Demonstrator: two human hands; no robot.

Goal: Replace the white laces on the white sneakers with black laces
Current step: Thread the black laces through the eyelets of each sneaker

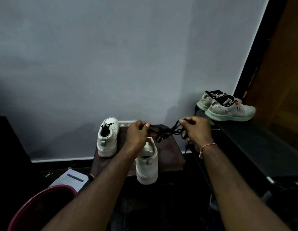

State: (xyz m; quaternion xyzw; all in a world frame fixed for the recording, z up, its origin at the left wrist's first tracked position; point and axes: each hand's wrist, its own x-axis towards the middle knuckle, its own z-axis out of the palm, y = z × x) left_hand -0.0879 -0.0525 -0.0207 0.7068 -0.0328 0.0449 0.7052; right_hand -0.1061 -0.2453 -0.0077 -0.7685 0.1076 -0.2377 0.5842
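Two white sneakers stand on a small dark stool (171, 152), heels toward me. The left sneaker (107, 139) has a black lace threaded in it. The near sneaker (147, 164) sits at the stool's front edge, partly behind my left wrist. A tangled black lace (166, 131) hangs in the air above the stool between my hands. My left hand (136, 135) pinches one end of it. My right hand (195, 130) grips the other part, with loops trailing below the fingers.
A grey wall rises behind the stool. A dark shelf (255, 140) at the right carries a pair of grey running shoes (228, 107) with green soles. A red bucket (40, 209) and a white box (70, 179) lie at the lower left.
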